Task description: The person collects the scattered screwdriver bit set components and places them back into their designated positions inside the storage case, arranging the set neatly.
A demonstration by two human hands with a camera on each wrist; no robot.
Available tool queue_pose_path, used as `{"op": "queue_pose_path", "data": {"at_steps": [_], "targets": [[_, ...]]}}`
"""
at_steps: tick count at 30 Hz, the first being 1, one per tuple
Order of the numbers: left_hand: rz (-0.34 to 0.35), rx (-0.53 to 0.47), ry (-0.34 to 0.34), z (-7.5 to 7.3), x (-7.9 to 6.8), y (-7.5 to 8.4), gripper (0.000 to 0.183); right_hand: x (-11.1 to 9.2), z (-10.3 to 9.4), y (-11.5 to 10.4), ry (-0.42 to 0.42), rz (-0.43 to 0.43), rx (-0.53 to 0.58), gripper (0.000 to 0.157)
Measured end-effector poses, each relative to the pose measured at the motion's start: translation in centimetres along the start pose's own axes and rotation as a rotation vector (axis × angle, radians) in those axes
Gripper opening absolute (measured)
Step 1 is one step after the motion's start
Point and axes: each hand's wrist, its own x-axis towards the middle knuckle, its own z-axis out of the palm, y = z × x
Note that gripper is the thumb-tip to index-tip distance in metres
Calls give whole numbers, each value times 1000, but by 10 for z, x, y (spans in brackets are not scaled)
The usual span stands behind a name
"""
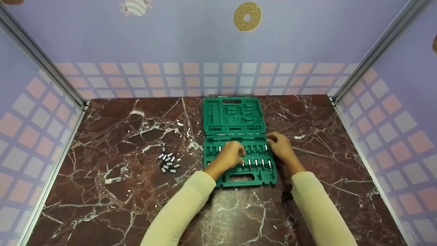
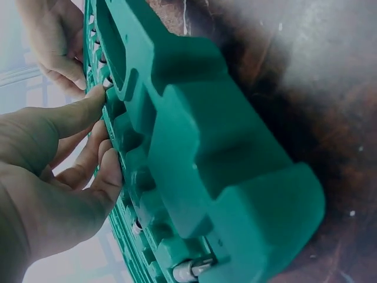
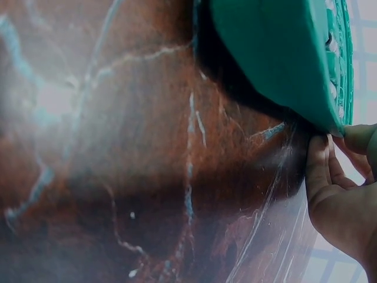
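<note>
- Two bare hands work at a green case (image 1: 235, 183), which lies unfolded on a dark red marbled table (image 1: 119, 205), a little right of the middle, its lid (image 1: 235, 118) laid back toward the far wall (image 1: 191, 41);
- the left hand (image 1: 232, 153) is over the slotted half of the case, covering part of both rows; its fingers are bent, and the left wrist view shows the thumb tip just beside a silver bit (image 2: 108, 82) seated in the case; the other visible fingertips are spread away from the thumb, and whether anything is pinched behind it I cannot tell;
- the right hand (image 1: 280, 147) is clamped on the right edge of the case, near the hinge; in the right wrist view the thumb lies on the rim and a finger is against the outside, below the corner;
- the near row holds several silver lower-row bits (image 1: 256, 163), side by side to the right of the left hand; the far row shows one upright bit (image 1: 266, 149) by the right hand and another just left of the left hand;
- a cluster of loose bits (image 1: 173, 171) lies on the table, apart from the case on its left;
- pale sleeves (image 1: 184, 208) cover both forearms; the far wall is purple, with a pink-and-white checked band (image 1: 191, 68) along its foot
</note>
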Motion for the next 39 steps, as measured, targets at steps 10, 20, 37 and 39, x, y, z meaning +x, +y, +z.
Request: {"op": "queue_pose_path", "data": {"at_steps": [10, 20, 37, 39], "targets": [[6, 39, 24, 2, -1, 1, 15, 0, -1, 1, 3, -3, -11, 28], [89, -70, 0, -8, -5, -5, 18, -1, -2, 2, -5, -12, 7, 28], [129, -149, 106, -52, -32, -19, 21, -1, -2, 0, 5, -8, 10, 26], [128, -156, 133, -59, -35, -23, 22, -1, -1, 0, -1, -6, 11, 27]]}}
